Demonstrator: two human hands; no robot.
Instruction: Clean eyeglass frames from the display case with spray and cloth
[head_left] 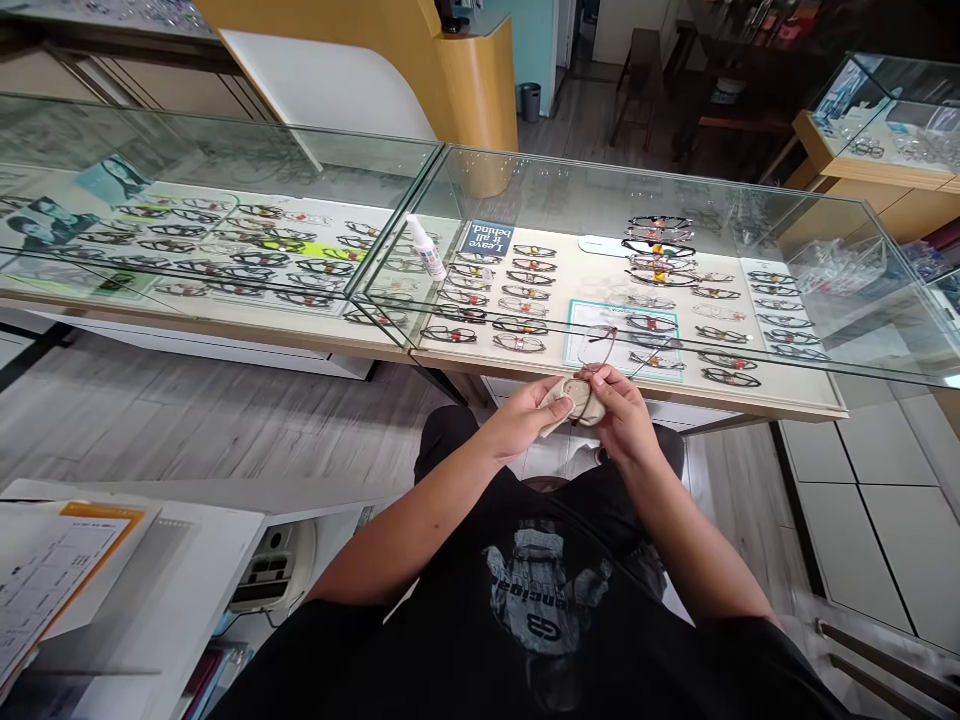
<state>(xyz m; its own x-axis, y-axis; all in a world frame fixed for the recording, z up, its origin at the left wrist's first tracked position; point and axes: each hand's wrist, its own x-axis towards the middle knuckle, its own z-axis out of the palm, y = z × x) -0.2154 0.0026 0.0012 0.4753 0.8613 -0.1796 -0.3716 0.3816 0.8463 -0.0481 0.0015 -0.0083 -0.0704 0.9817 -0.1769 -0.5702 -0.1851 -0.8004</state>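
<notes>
My left hand [526,412] is closed on a beige cloth [559,408], its thumb pressing the folds. Between my hands is a pair of eyeglasses [613,347] with a thin reddish-brown rim and slender arms. The cloth lies against the lower part of the glasses and hides some of it. My right hand [624,412] pinches the glasses near the middle, with its fingertips close to the cloth. Both hands are just in front of the display case's near edge, above my lap.
A glass display case [675,185] with rows of eyeglass frames [519,343] stretches ahead. On its glass top stands a white spray bottle [426,248]. Papers [60,575] lie on a white surface at lower left. A waste bin [530,101] stands at the back.
</notes>
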